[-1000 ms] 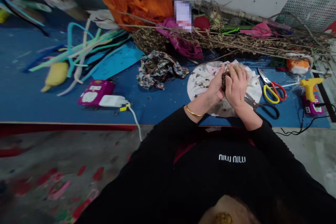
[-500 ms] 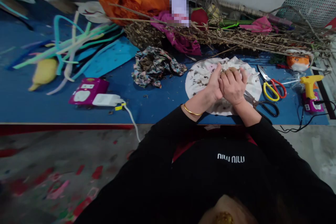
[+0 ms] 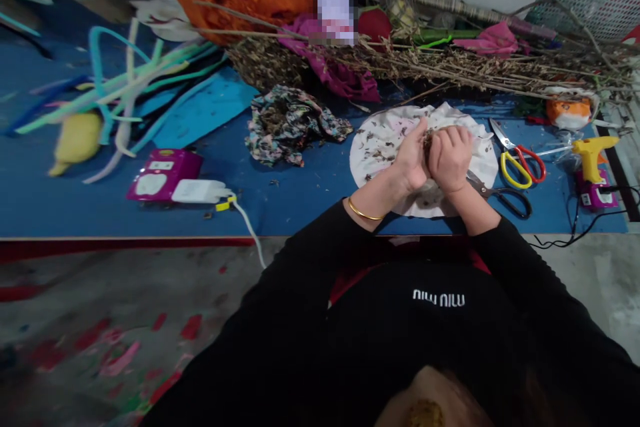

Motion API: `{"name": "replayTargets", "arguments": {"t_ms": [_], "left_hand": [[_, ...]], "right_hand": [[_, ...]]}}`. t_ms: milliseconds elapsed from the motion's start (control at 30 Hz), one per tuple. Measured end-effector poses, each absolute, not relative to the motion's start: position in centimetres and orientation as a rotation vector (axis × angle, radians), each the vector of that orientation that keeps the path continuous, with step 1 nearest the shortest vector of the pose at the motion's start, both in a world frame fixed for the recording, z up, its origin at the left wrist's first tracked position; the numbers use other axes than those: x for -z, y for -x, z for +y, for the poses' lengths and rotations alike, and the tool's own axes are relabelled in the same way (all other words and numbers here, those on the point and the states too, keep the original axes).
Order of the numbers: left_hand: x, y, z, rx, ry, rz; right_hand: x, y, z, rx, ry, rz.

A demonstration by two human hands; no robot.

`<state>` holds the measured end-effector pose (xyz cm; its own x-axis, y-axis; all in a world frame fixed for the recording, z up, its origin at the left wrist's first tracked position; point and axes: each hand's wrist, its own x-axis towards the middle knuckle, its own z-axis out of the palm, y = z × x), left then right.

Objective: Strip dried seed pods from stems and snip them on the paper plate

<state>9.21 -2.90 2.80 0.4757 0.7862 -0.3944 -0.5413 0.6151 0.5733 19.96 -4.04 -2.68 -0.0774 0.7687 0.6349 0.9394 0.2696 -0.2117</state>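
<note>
My left hand [image 3: 411,159] is cupped on its side, thumb up, over a round white cloth [image 3: 369,147] strewn with dark dry bits. Pressed against its palm is my right hand [image 3: 452,159], with its fingers curled. Between the two hands shows a little clump of dried plant bits [image 3: 428,139]; most of my left fingers are hidden behind the right hand. Black-handled scissors [image 3: 511,200] lie half on the cloth, by my right wrist. Farther right are scissors with red and yellow handles [image 3: 520,163].
A bunch of dried stems [image 3: 450,73] runs along the back. Left of the cloth lies a crumpled floral fabric [image 3: 295,123] holding dry bits. A yellow glue gun [image 3: 593,153] is at the right, a purple power strip [image 3: 165,177] with a white plug at the left.
My right hand has shifted slightly and curled tighter against the left palm, so the dried bits between them now show. The whole view has moved a little.
</note>
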Motion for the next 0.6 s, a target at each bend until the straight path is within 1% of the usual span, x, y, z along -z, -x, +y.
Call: {"name": "replayTargets", "arguments": {"t_ms": [100,167,333,600], "left_hand": [[-3.8,-9.7,-3.4,-0.803,-0.243,0.644],[-4.0,-10.0,-3.7,-0.810,-0.155,0.628],[-3.6,-9.8,-3.7,-0.862,-0.075,0.597],[-3.1,-9.6,-2.8,-0.962,-0.270,0.659]], "right_hand": [[2.3,-20.3,-4.0,0.245,1.541,-1.677],[2.1,-20.1,-4.2,0.233,1.520,-1.638],[1.7,-19.4,-4.6,0.384,1.508,-1.753],[-0.1,-18.1,-5.4,0.241,1.682,-1.933]]}}
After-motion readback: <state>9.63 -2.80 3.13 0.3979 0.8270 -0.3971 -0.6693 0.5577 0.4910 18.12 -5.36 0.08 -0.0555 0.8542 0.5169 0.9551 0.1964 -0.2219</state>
